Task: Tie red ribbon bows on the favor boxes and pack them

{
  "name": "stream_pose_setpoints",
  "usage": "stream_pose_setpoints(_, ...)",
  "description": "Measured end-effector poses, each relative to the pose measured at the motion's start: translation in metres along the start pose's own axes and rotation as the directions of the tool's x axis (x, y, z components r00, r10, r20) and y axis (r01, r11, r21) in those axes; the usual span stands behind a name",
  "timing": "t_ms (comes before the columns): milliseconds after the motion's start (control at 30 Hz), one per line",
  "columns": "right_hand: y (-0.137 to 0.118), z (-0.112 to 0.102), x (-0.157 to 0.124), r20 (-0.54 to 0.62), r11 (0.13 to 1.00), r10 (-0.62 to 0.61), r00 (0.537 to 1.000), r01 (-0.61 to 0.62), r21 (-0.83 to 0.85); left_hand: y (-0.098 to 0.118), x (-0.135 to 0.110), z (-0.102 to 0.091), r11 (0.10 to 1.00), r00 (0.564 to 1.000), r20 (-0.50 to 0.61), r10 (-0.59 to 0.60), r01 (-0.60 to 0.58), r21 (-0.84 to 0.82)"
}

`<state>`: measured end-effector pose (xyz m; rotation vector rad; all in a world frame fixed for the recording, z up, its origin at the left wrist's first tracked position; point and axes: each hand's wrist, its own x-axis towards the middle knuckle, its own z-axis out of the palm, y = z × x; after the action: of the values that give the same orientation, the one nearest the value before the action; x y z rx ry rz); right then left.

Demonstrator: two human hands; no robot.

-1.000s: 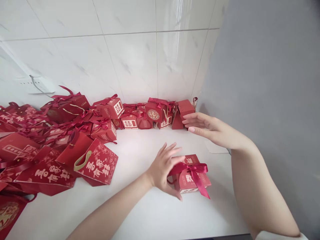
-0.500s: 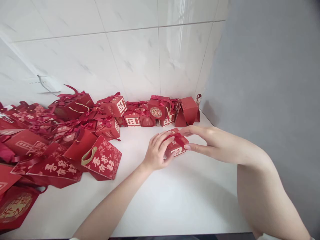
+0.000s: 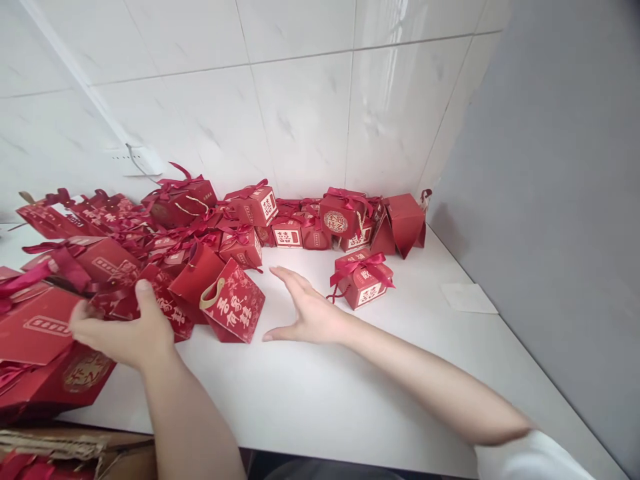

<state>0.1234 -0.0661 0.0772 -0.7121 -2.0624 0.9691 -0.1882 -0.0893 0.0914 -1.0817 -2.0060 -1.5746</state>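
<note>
My left hand (image 3: 125,328) is over the pile of red gift boxes at the left, thumb and fingers apart, close to a red box with a pale label (image 3: 45,320). Whether its fingertips touch that box I cannot tell. My right hand (image 3: 310,310) hovers open above the white table, thumb spread from the fingers. To its left stands a red gift box with white characters and a beige strap (image 3: 234,303). Behind its wrist, to the right, a small red box with a ribbon bow (image 3: 363,279) stands by itself on the table.
Along the tiled wall (image 3: 300,120) runs a row of red boxes (image 3: 287,235). A dark red box (image 3: 401,223) ends it at the right. A grey panel (image 3: 560,220) borders the table. At lower left is an open cardboard box (image 3: 125,457) with red items inside.
Both hands have let go of the small bow-tied box, which stays on the table. They have moved left, and the view has turned left too.
</note>
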Motion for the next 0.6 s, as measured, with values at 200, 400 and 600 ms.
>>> stream_pose_setpoints(200, 0.023, 0.045, 0.066, 0.136, 0.984, 0.077, 0.988, -0.097, 0.151, -0.004, 0.01, 0.015, 0.84, 0.833, 0.221, -0.508, 0.422, 0.34)
stream_pose_setpoints(400, 0.002, 0.026, 0.057, 0.166, 0.97, 0.234, 0.958, -0.241, 0.023, 0.031, -0.003, 0.001, 0.919, 0.643, 0.709, -0.288, -0.023, 0.395)
stream_pose_setpoints(600, -0.014, -0.047, 0.022, 0.154, 0.925, 0.355, 0.922, -0.322, -0.202, 0.099, -0.05, 0.019, 0.977, 0.15, 0.987, 0.053, 0.195, -0.082)
